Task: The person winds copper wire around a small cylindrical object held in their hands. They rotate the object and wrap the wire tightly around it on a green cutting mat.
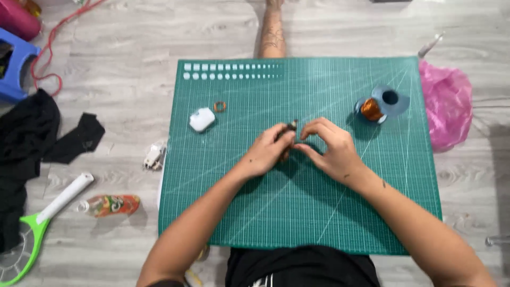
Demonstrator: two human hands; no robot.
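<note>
My left hand (268,151) grips a small dark rod-like piece (291,125) over the middle of a green cutting mat (297,212). My right hand (329,149) is curled just beside it, fingertips pinched close to the same piece; what it pinches is too small to tell. A blue spool of copper wire (373,109) lies on its side on the mat, to the upper right of my right hand. A small copper wire ring (220,106) and a white rounded case (202,119) lie on the mat to the upper left.
A pink plastic bag (446,103) lies right of the mat. Left of it on the wooden floor are a white plug (153,157), a crushed wrapper (111,204), a green racket-shaped swatter (32,234), black cloth (32,138) and a blue stool (13,69). A bare leg (273,32) extends beyond the mat.
</note>
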